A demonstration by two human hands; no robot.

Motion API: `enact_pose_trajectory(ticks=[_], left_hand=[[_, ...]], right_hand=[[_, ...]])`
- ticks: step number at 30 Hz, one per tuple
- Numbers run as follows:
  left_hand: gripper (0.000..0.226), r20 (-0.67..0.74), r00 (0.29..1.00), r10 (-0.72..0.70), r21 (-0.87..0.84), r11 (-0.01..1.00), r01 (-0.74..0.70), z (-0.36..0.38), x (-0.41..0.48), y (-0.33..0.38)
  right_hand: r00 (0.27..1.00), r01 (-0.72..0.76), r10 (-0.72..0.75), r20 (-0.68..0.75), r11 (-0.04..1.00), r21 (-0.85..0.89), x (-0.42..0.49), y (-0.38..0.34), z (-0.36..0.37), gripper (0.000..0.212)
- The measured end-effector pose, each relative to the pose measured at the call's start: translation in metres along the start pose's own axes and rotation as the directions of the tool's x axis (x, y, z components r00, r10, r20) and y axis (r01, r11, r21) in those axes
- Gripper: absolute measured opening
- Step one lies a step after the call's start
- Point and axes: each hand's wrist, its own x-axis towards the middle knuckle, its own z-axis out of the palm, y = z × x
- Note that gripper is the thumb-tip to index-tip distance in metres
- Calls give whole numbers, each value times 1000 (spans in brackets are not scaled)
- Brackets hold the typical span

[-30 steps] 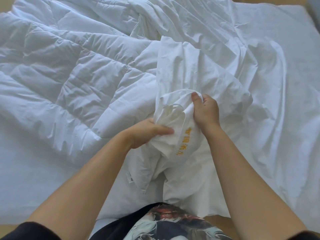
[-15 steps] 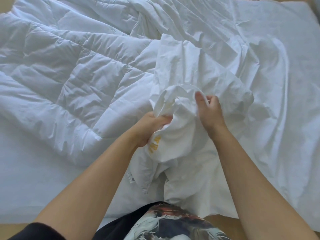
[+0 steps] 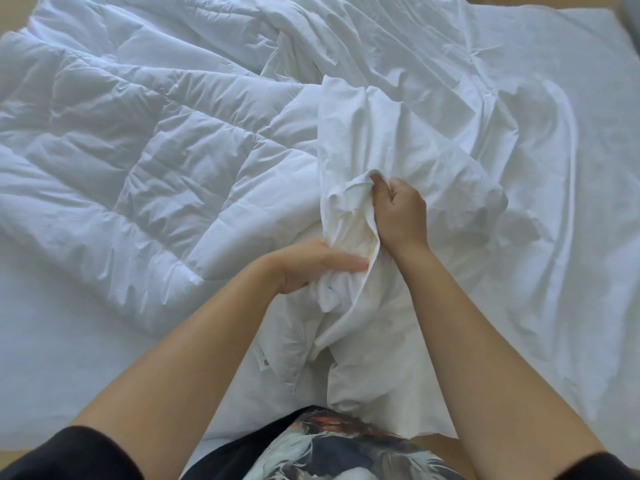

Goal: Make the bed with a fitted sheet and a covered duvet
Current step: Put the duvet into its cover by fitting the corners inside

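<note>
L hand [image 3: 313,265] & R hand [image 3: 398,213] both pinch bunched cover [image 3: 356,237] just right of duvet [image 3: 138,150], on bed [image 3: 52,375].

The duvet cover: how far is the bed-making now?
Done: a white sheet lies on the mattress. In hand: the left hand and right hand bunch the duvet cover. Left: the quilted duvet lies bare, not inside the cover.

Head-worn view, looking steeply down, close over bed [image 3: 52,358]
</note>
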Motion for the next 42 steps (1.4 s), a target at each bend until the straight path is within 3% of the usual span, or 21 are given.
enact_pose_trajectory(ticks=[3,5,7,9,12,16,18,20,21,23,25,26,28,31,33,34,35,37,38,40,42], left_hand=[[32,-241,970,37,-89,994,-60,2,5,3],[32,-314,948,59,-140,984,-108,9,8,3],[29,-334,937,96,-125,981,-145,18,11,4],[24,-342,936,85,-168,974,-149,23,13,3],[13,-301,953,28,-307,944,-125,15,6,-3],[28,-134,991,25,34,999,-21,8,-3,-17],[18,-248,966,77,81,995,-58,12,2,-18],[8,-469,858,207,230,967,-108,21,9,-20],[3,-525,802,284,361,928,-92,27,11,-22],[30,-503,766,401,591,806,-35,45,12,-28],[38,-376,812,446,682,727,-83,60,11,-37],[38,-310,844,437,668,732,-134,65,9,-41],[34,-170,876,452,584,762,-279,62,4,-49],[33,-133,774,619,671,631,-389,43,-7,-67],[49,-292,642,709,804,546,-237,31,-11,-89],[59,-386,607,694,825,554,-109,24,-11,-101],[72,-489,627,607,796,604,37,17,-10,-109],[91,-628,733,262,649,695,308,6,-4,-124],[87,-637,763,111,569,736,368,2,0,-129],[55,-591,806,32,496,802,332,-5,5,-130],[33,-558,809,183,569,794,213,-14,6,-113]], right_hand=[[986,-165,163,26,972,166,-6,12,-6,35],[958,-280,254,130,928,248,-24,20,-1,49],[929,-356,301,218,887,295,-40,23,10,40],[937,-347,315,150,884,314,-41,21,14,32],[978,-205,207,-10,976,78,-31,31,0,42],[983,-163,172,60,979,-125,-36,41,-4,36],[978,-206,204,-38,974,-98,-40,39,-4,24],[953,-209,196,-231,977,-32,-50,31,-7,37],[945,-203,206,-255,978,40,-57,27,-9,40],[942,-323,334,-19,923,209,-72,15,-7,41],[858,-505,422,294,800,325,-80,9,-1,23],[832,-548,437,343,747,377,-81,8,1,13],[835,-550,464,297,731,405,-77,11,2,3],[901,-433,420,113,841,324,-78,19,4,6],[952,-307,304,45,930,204,-82,23,6,14],[969,-248,243,50,956,154,-86,24,6,20],[980,-196,190,66,973,120,-90,25,7,25],[987,-129,121,109,989,69,-98,27,11,22],[987,-101,95,132,994,36,-102,27,13,17],[984,-26,33,173,999,-40,-110,27,18,17],[977,17,7,214,994,-108,-118,26,20,24]])
